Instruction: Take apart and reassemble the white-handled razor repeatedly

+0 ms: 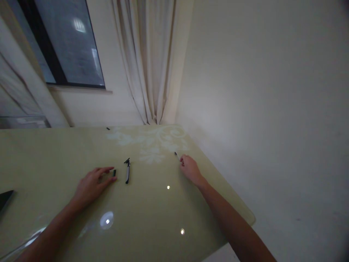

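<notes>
My left hand (pixel 91 185) rests low over the table on the left, thumb and fingers apart in a C shape. At its fingertips is a small dark green piece (pixel 114 173); whether the skin touches it I cannot tell. Just right of that lies a razor (pixel 127 173) with a black head and a grey-and-black handle. Farther right, my right hand (pixel 190 169) is closed around a slim white stick with a dark tip (pixel 177 156). The tip points away from me to the left, and the fingers hide its other end.
The glossy yellowish table (pixel 147 225) has a pale floral pattern and light reflections. A small black item (pixel 108 128) lies at its far edge, and a dark flat object (pixel 5 199) at the left. A wall (pixel 259 109) borders the right side; curtains (pixel 152 65) hang behind.
</notes>
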`<state>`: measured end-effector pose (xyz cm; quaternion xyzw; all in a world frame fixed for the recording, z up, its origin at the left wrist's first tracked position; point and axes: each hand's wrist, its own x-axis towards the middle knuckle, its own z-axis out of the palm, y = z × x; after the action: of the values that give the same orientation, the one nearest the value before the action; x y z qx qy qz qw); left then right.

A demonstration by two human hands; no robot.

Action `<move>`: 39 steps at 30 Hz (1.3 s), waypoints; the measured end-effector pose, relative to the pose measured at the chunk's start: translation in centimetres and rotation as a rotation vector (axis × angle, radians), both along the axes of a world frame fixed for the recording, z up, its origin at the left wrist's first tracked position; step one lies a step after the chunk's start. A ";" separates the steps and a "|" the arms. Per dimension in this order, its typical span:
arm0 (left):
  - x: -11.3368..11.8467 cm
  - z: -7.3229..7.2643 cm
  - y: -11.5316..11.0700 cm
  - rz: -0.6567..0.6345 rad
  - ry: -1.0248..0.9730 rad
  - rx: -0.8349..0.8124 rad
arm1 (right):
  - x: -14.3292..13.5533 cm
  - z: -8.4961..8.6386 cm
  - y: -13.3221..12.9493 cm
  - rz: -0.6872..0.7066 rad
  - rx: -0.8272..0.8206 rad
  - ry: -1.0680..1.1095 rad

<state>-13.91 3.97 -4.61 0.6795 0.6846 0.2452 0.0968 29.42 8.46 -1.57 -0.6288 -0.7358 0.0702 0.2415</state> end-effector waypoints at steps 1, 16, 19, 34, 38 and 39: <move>0.2 0.2 -0.2 0.012 0.020 0.003 | -2.1 0.2 0.0 0.038 -0.002 0.006; 7.2 1.8 -3.7 -0.191 0.165 0.122 | -18.0 -0.2 -3.0 0.212 -0.081 -0.011; 6.9 1.5 -3.6 -0.192 0.173 0.129 | -17.9 -0.2 -3.2 0.210 -0.103 0.028; 7.8 2.6 -4.4 0.017 0.257 -0.062 | -5.1 -2.0 -1.3 0.164 -0.090 0.434; 9.5 4.3 -3.7 0.110 0.377 -0.183 | -5.5 -2.4 -1.1 0.196 -0.098 0.502; 10.0 4.6 -3.4 0.128 0.406 -0.215 | -5.6 -2.4 -1.2 0.210 -0.100 0.493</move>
<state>-3.94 0.58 0.03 0.6558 0.7540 0.0349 0.0133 23.78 7.21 -3.97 -0.5241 -0.7117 0.2818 0.3734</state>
